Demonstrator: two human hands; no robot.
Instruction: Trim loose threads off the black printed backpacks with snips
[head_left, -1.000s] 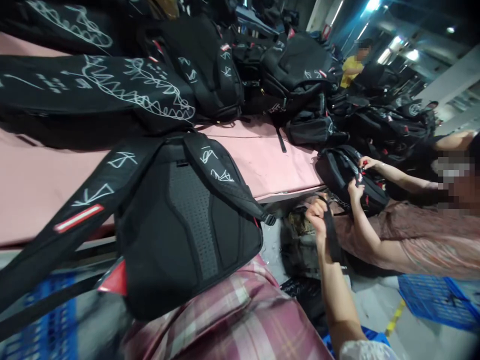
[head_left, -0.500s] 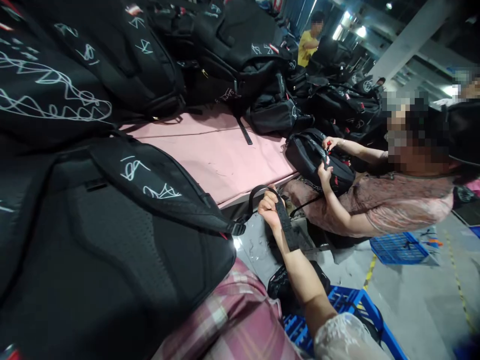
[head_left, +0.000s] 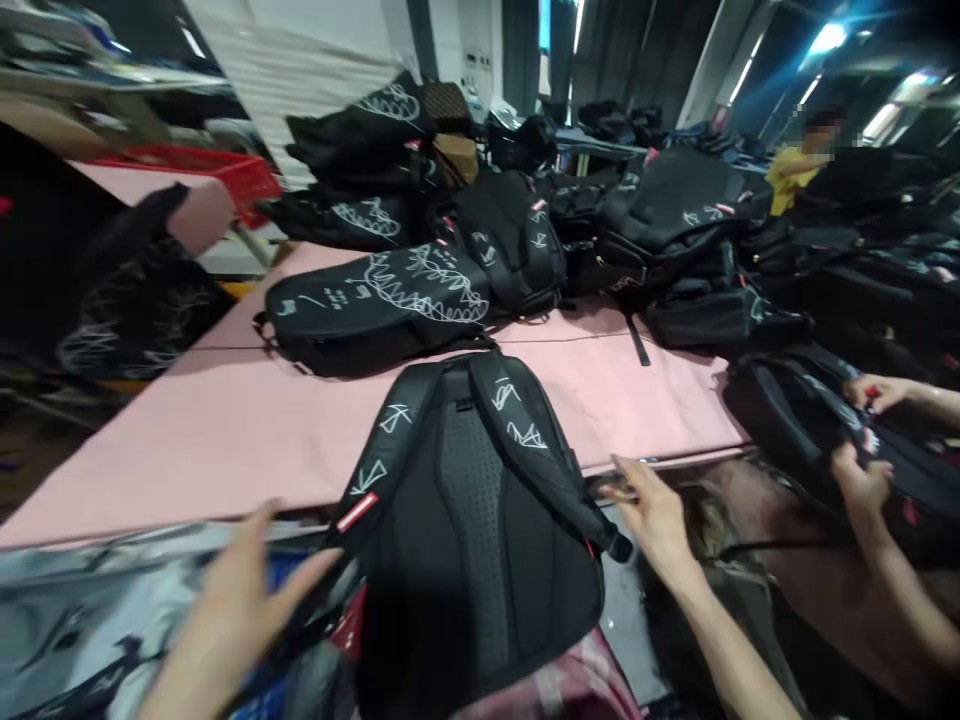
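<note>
- At the near edge of the desk point(head_left: 187, 440), a black backpack point(head_left: 480, 530) lies back panel up. Its top rests on the pink surface and its lower half hangs off the edge over the person's lap.
- The left hand point(head_left: 232, 600) is spread wide and holds nothing. It hovers, blurred, below the desk edge just beside the left strap point(head_left: 375, 465). I cannot tell whether it touches the strap.
- The right hand point(head_left: 656, 510) is flat and wide too, with nothing in it. Its fingers point along the desk edge, just beside the lower end of the right strap point(head_left: 525, 430).
- Bare pink surface runs from the backpack's left side out to the desk's left edge.
- A narrower bare band lies between the backpack's top and a second bag point(head_left: 375, 305), which lies flat farther in.
- To the right of the backpack, the pink surface shows as far as the desk's right edge.
- Along the far edge, a pile point(head_left: 675, 220) of black bags crowds the desk from the centre to the right.
- Off the right edge, a co-worker's hands point(head_left: 862, 480) grip another bag point(head_left: 795, 420), near the right hand but apart from it.
- A red crate point(head_left: 225, 170) stands beyond the far left corner.
</note>
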